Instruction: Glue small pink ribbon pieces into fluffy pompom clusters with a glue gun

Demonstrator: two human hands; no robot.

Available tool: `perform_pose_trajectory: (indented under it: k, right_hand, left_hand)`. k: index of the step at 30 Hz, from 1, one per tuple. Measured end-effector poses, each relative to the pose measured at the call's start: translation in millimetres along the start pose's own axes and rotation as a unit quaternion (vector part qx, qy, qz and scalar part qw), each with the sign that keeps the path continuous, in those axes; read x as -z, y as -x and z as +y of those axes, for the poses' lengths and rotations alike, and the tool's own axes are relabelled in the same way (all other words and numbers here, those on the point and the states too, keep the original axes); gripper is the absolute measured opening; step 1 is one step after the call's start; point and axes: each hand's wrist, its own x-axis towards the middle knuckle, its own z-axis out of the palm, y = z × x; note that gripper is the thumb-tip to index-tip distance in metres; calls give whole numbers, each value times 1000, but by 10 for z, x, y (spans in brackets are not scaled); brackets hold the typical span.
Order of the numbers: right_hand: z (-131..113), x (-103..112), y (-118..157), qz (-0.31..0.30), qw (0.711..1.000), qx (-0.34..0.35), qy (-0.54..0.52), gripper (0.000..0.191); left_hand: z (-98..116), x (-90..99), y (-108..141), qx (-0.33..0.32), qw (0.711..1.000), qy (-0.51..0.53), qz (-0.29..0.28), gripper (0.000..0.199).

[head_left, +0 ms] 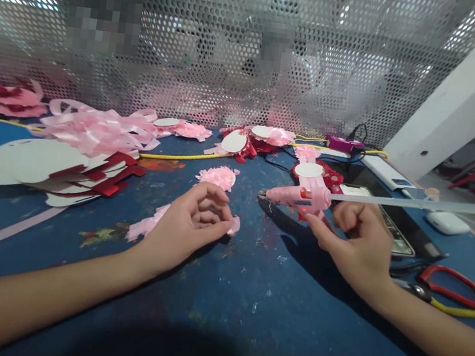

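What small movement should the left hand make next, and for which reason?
Probably bring the pink ribbon piece in the left hand a little nearer the glue gun: its nozzle points toward that side, a gap separates them, and the right hand is at the gun.

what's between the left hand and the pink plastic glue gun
In the head view, a small pink ribbon piece by the left hand, then only scuffed blue tabletop up to the glue gun.
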Motion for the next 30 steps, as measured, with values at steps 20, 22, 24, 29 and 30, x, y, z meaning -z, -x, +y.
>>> perform_pose_trajectory:
  k: [20,22,24,29,30]
  right_hand:
    - [-285,27,103,-216,961,27,-173,11]
    - [-298,39,87,-231,957,47,-171,9]
    - [-316,53,77,-248,951,60,-175,10]
    - [-342,88,53,-258,948,80,-169,12]
    - [-343,93,48,-262,946,86,-172,12]
  left_hand:
    - [82,-493,-134,49,967,193,-161,39]
    - [62,-491,-156,67,967,182,-168,40]
    - [45,-474,-158,77,968,174,-166,40]
    - [37,-452,-142,79,968,169,-168,39]
    - [40,-453,-141,78,968,166,-170,38]
